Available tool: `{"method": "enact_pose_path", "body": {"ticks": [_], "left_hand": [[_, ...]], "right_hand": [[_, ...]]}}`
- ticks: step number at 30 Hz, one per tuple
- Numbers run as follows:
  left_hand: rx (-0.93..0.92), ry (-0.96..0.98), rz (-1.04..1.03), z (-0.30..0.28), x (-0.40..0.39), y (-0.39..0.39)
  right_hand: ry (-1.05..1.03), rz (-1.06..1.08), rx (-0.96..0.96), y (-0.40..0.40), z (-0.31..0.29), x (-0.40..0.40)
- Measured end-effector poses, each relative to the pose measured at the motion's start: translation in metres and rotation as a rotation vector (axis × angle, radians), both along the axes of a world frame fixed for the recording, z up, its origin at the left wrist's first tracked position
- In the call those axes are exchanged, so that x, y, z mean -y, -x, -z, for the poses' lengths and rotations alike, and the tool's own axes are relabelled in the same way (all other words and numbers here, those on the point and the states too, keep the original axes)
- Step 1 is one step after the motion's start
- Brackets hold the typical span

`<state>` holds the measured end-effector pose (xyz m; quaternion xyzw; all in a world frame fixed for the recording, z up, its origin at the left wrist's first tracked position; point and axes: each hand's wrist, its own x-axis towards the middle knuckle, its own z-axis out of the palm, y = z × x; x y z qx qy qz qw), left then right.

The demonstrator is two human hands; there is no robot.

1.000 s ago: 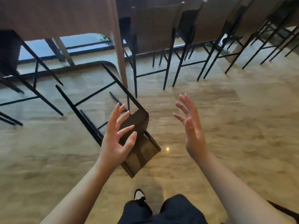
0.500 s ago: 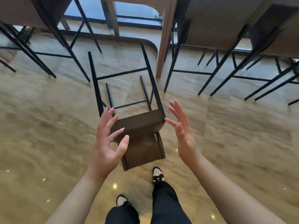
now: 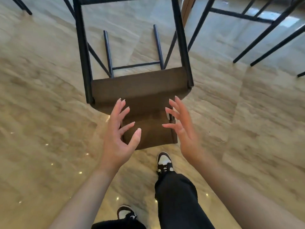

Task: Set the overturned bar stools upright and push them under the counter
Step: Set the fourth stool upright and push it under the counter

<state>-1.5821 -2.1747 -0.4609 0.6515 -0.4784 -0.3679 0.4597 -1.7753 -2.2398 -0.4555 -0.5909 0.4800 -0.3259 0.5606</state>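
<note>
Overturned stool (image 3: 142, 90): lies on its back on the floor, directly ahead of the person. The brown seat faces the camera, the brown backrest panel lies flat on the floor nearest the feet, and the black legs run away toward the top of the frame.
Stool legs (image 3: 82, 47): black metal; two long legs uppermost, two shorter-looking ones below them joined by a crossbar. None stands on its foot.
Left hand (image 3: 118, 138): palm turned inward, fingers spread and slightly curled, wide open, holding nothing. It hovers over the left edge of the backrest panel; contact with the stool cannot be confirmed.
Right hand (image 3: 183, 129): palm turned inward, facing the left hand, fingers spread, open and empty. It hovers over the right edge of the backrest panel; contact likewise cannot be confirmed.
Hand spacing: the two hands stand apart, with the backrest panel showing between them.
Floor (image 3: 41, 113): polished beige stone with wavy veining and small bright light reflections.
Standing stools (image 3: 264, 30): black legs and crossbars of upright stools at upper right, feet on the floor, just beside the overturned one.
Counter support (image 3: 185, 12): a narrow wooden upright at top centre-right, between the overturned stool and the standing ones.
Person: dark trousers (image 3: 178, 195); black-and-white shoes, one (image 3: 164, 162) just below the backrest panel, the other (image 3: 126, 213) further back.
</note>
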Motion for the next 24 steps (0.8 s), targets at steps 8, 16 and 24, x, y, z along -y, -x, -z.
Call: {"method": "enact_pose_path", "body": {"ticks": [8,16,24], "left_hand": [[0.211,-0.183,0.088,0.253,-0.011,-0.006],[0.796,-0.410,0.295,0.425,-0.026,0.000],[1.047,-0.679,0.607,0.501,-0.048,0.009]], "right_hand": [[-0.067,-0.172,-0.204,0.006,0.235,-0.003],[0.187,-0.526,-0.654,0.020,0.432,-0.005],[0.473,-0.905,-1.222,0.037,0.504,-0.031]]}}
